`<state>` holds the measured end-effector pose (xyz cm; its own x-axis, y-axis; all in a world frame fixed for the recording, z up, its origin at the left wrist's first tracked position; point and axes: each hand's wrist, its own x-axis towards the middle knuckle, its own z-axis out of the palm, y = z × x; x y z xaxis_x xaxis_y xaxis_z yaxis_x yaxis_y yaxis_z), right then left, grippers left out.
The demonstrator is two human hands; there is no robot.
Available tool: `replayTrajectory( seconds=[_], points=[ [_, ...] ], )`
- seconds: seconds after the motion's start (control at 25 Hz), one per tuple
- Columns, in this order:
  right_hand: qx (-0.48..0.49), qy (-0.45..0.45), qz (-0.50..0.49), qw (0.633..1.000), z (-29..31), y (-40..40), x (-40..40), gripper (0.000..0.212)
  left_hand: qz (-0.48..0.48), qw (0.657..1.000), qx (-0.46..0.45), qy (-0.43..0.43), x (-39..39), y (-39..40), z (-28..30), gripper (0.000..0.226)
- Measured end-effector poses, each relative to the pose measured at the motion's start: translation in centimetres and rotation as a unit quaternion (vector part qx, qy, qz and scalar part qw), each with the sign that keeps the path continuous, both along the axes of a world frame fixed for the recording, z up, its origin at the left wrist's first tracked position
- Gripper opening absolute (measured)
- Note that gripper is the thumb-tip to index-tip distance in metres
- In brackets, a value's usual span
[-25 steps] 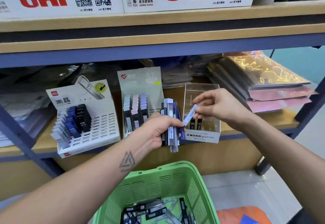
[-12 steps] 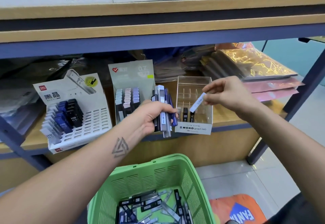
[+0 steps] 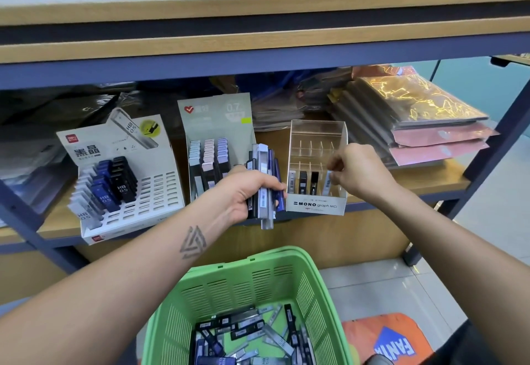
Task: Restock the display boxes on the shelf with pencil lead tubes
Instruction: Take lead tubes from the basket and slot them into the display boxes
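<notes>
My left hand (image 3: 241,195) grips a bundle of lead tubes (image 3: 265,175) upright, just left of the clear MONO display box (image 3: 315,205) on the shelf. My right hand (image 3: 364,172) reaches into that box from the right. Its fingertips pinch the top of a pale lead tube (image 3: 326,186) standing in the rightmost front slot. Three more tubes stand in the front row to its left; the rows behind hold nothing. A green basket (image 3: 252,260) below my arms holds several loose lead tubes.
A white slotted display box (image 3: 160,192) with blue and black HB 0.5 tubes stands at the left, and a grey 0.7 display box (image 3: 215,118) is behind my left hand. Stacked wrapped packs (image 3: 415,118) lie at the right. The upper shelf board (image 3: 258,46) overhangs.
My right hand has moved down and set the pale tube it held in the air into the MONO box's front row. The left hand kept its bundle in place.
</notes>
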<state>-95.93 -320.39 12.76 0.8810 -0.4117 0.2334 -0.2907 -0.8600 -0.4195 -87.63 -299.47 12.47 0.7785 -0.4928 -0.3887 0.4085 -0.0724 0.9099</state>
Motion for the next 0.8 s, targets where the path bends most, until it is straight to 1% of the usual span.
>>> replayTrajectory(
  seconds=[0.12, 0.24, 0.36, 0.44, 0.52, 0.56, 0.6, 0.64, 0.68, 0.72, 0.8],
  points=[
    [0.003, 0.006, 0.001, 1.000, -0.6, 0.1, 0.1, 0.013, -0.020, 1.000, 0.002, 0.008, -0.4, -0.1, -0.1, 0.050],
    [-0.009, 0.006, 0.001, 1.000, -1.5, 0.3, 0.2, 0.018, -0.036, 0.999, -0.003, 0.024, -0.6, -0.2, -0.2, 0.037],
    [-0.012, 0.010, -0.007, 1.000, -1.9, 0.3, 0.3, 0.019, -0.041, 0.999, -0.016, 0.027, -0.7, -0.2, -0.2, 0.033],
    [-0.046, -0.005, -0.016, 0.999, -1.6, 0.4, 0.3, 0.017, -0.042, 0.998, -0.025, 0.032, -0.8, -0.1, -0.1, 0.030],
    [-0.063, -0.043, -0.007, 0.997, -0.7, 1.1, 0.3, 0.017, -0.039, 0.998, -0.038, 0.037, -0.8, 0.0, 0.0, 0.032],
    [-0.017, -0.069, 0.011, 0.997, -0.2, 1.8, 0.3, 0.015, -0.037, 0.998, -0.043, 0.037, -0.8, 0.0, 0.0, 0.034],
    [0.081, -0.088, 0.037, 0.992, 0.4, 2.8, 0.2, 0.012, -0.037, 0.998, -0.046, 0.036, -0.8, 0.1, 0.0, 0.034],
    [0.205, -0.086, 0.070, 0.972, 0.9, 3.8, 0.2, 0.010, -0.038, 0.998, -0.047, 0.035, -0.8, 0.2, 0.1, 0.034],
    [0.311, -0.067, 0.098, 0.943, 1.2, 4.6, 0.3, 0.012, -0.038, 0.998, -0.045, 0.032, -0.8, 0.3, 0.2, 0.035],
    [0.373, -0.042, 0.116, 0.920, 1.1, 5.1, 0.5, 0.017, -0.036, 0.998, -0.041, 0.025, -0.7, 0.4, 0.2, 0.037],
    [0.424, -0.008, 0.124, 0.897, 0.7, 5.6, 1.1, 0.020, -0.034, 0.999, -0.032, 0.017, -0.5, 0.8, 0.2, 0.040]
  ],
)
